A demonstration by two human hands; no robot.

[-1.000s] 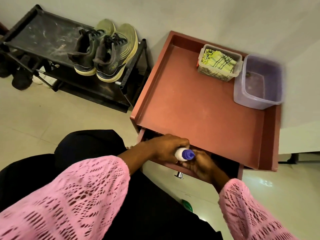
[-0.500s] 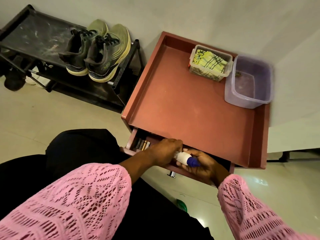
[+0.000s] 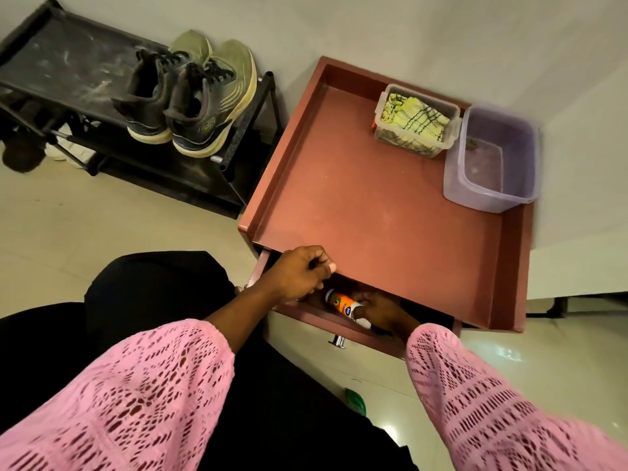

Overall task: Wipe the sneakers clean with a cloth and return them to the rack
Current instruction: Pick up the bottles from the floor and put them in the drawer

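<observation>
Pale floor tiles surround a red bench [image 3: 390, 215]. Left of it, sneakers [image 3: 190, 96] sit on the rack [image 3: 51, 62]; a cloth [image 3: 413, 119] lies boxed on it. At its open drawer [image 3: 326, 316], the right hand [image 3: 380, 309] holds a bottle [image 3: 341, 304] in a curled grip; the left hand [image 3: 299, 273] is curled, contents unclear. Preparation is judged underway; the cloth must be fetched next.

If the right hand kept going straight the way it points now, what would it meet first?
The right hand points deeper into the open drawer and already grips the bottle. Going on, it would probably meet the drawer's dark interior first; depth there is unclear.
</observation>
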